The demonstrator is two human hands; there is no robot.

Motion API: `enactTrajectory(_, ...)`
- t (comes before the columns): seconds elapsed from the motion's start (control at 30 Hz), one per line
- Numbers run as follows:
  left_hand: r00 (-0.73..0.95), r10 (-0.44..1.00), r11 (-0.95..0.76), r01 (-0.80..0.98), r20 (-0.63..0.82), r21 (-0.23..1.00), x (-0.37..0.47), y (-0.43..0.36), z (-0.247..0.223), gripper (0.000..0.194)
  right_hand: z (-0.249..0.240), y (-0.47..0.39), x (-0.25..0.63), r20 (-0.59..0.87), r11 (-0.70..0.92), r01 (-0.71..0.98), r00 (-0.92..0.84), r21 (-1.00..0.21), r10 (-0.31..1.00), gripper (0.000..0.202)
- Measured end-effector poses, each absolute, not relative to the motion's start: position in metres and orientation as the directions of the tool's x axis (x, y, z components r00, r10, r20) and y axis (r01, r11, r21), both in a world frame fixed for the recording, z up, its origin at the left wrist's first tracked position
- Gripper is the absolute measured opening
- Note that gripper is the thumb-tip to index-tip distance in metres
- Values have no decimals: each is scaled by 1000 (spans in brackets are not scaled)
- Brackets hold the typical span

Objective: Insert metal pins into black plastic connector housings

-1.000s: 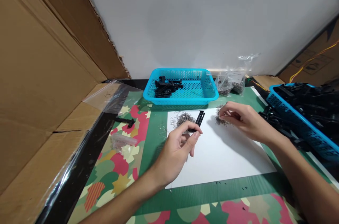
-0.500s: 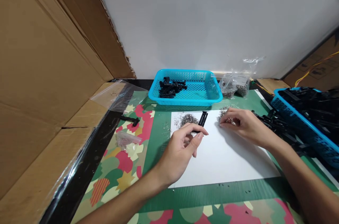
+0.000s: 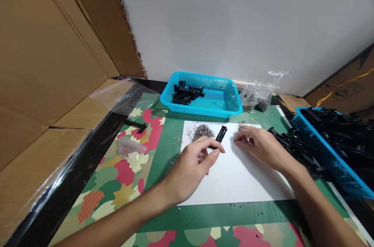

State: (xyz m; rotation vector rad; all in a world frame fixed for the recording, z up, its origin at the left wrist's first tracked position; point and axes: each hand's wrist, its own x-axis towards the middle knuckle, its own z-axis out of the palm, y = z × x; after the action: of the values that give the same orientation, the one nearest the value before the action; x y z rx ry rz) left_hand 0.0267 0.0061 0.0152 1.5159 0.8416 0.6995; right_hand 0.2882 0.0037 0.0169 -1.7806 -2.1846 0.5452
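My left hand (image 3: 194,165) holds a slim black plastic part (image 3: 221,134) between thumb and fingers, above a white sheet (image 3: 233,180). The part's far end points away and slightly right. Just beyond this hand lies a pile of tiny metal pieces (image 3: 202,131). My right hand (image 3: 261,145) has its thumb and fingertips pinched together at the near edge of a second metal pile (image 3: 243,125). Whatever is between those fingertips is too small to make out.
A blue basket (image 3: 201,113) with black parts stands at the back. Plastic bags (image 3: 254,97) of metal pieces are beside it. At the right, loose black parts (image 3: 292,145) lie by a full blue basket (image 3: 330,149). A small clear bag (image 3: 130,147) lies left.
The camera view has turned slightly, shifting the scene. Both hands keep nearly the same places over the sheet, the right one still at its pile.
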Motion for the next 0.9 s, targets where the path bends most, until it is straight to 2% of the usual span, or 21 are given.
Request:
enactTrajectory(0.23, 563, 826, -46, 128, -35, 991, 26, 4, 16, 25, 22, -4, 285, -84, 204, 851, -277, -484, 957, 10)
enactTrajectory(0.37, 567, 823, -64, 131, -22, 989, 26, 4, 15, 25, 26, -8, 282, -52, 220, 807, -296, -548, 954, 5)
enactTrajectory(0.53, 561, 828, -116, 164, 4, 980, 26, 7, 13, 24, 27, -10, 282, -8, 199, 678, -289, -707, 957, 14)
enactTrajectory(0.7, 551, 834, -178, 198, 41, 964, 27, 7, 12, 21, 27, -14, 273, 30, 178, 462, -309, -869, 950, 19)
enactTrajectory(0.8, 551, 833, -200, 227, 43, 953, 28, 6, 12, 16, 28, -16, 264, 54, 186, 370, -340, -910, 939, 16)
enactTrajectory(0.9, 565, 824, -216, 234, 48, 948, 28, 5, 13, 13, 28, -18, 257, 64, 194, 358, -345, -913, 937, 13)
